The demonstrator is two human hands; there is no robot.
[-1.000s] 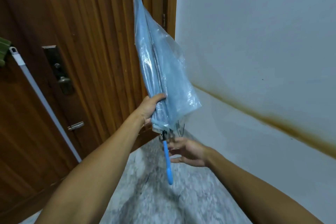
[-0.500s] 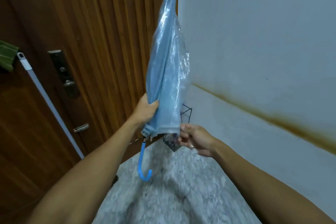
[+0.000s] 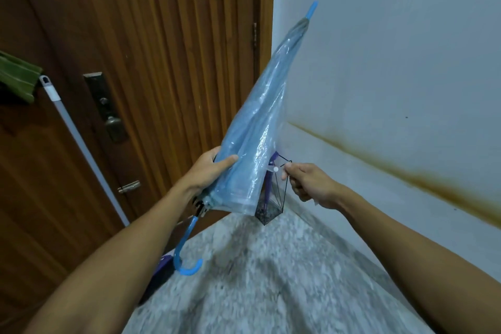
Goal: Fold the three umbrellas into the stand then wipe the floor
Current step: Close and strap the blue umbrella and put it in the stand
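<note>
Left hand (image 3: 207,171) grasps collapsed blue umbrella (image 3: 254,127); right hand (image 3: 309,184) pinches its strap (image 3: 274,169). Stand (image 3: 271,198) holds one; floor (image 3: 271,279) unwiped.

Hallway corner, dim.
Ribbed brown wooden door (image 3: 168,76) left; pale wall (image 3: 393,62) with rusty stain band (image 3: 406,173); speckled grey floor (image 3: 271,279).

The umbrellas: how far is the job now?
Done: one purple umbrella already stands in the stand. In hand: the left hand grips the closed blue umbrella; the right hand pinches its strap. Left: stowing it, a third umbrella not clearly seen, and wiping the floor.
</note>
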